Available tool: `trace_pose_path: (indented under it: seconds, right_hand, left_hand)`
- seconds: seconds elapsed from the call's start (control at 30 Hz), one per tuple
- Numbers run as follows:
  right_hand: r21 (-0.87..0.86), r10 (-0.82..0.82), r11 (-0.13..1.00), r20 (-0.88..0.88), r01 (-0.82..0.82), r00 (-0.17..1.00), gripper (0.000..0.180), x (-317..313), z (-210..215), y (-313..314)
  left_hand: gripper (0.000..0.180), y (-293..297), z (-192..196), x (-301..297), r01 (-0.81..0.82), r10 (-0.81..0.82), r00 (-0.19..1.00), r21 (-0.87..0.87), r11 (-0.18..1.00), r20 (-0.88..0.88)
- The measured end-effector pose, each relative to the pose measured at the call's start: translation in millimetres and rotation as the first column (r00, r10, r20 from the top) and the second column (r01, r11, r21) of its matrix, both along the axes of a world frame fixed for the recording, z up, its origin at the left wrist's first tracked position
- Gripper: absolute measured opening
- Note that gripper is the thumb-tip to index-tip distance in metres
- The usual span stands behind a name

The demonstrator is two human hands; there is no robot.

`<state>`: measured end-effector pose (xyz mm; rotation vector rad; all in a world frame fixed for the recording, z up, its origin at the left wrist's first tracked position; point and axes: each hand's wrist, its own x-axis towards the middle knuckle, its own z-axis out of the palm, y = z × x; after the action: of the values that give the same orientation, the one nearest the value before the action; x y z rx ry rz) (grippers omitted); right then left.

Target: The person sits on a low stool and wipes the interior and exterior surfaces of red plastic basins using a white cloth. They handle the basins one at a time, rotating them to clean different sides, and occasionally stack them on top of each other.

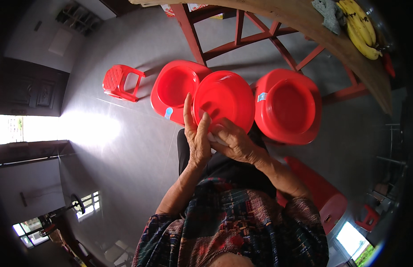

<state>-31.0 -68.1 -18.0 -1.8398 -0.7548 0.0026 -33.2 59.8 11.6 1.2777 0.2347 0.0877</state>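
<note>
Your left hand (196, 135) and right hand (233, 142) hold a round red plastic basin (224, 104) up in front of you, tipped on edge above the grey floor (126, 147). Your left fingers are straight and close together, pressed flat against the basin's near rim. Your right fingers curl shut around its lower edge, with something small and white (213, 137) showing between your two hands. Just behind the basin, one on each side, two more red plastic basins rest on the floor: one on the left (175, 89) and one on the right (288, 107). A small red plastic stool (119, 82) stands farther left. Yellow bananas (360, 26) lie on the wooden table (304, 20).
</note>
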Motion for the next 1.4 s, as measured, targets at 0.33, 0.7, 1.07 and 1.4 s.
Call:
trace_pose_path:
  seconds: [0.33, 0.7, 1.07, 1.4]
  right_hand:
    - [-0.552, 0.272, 0.822, 0.162, -0.141, 0.949, 0.028, 26, -6, -63]
    - [-0.629, 0.097, 0.625, 0.650, 0.462, 0.754, 0.043, 44, -6, -53]
    - [-0.406, 0.102, 0.913, 0.128, -0.042, 0.986, 0.030, -3, -13, -13]
    - [-0.288, -0.137, 0.882, 0.598, 0.372, 0.789, 0.026, 72, -4, -10]
  left_hand:
    - [0.048, 18, 4, 17, 0.273, -0.274, 0.962, 0.039, 0.961, 0.014]
    - [0.047, 16, -1, 13, 0.238, -0.243, 0.970, 0.157, 0.959, 0.015]
    - [0.044, 7, -18, 15, 0.143, -0.136, 0.990, 0.250, 0.958, -0.045]
    - [0.044, 10, -24, 12, 0.180, -0.178, 0.978, 0.009, 0.984, -0.110]
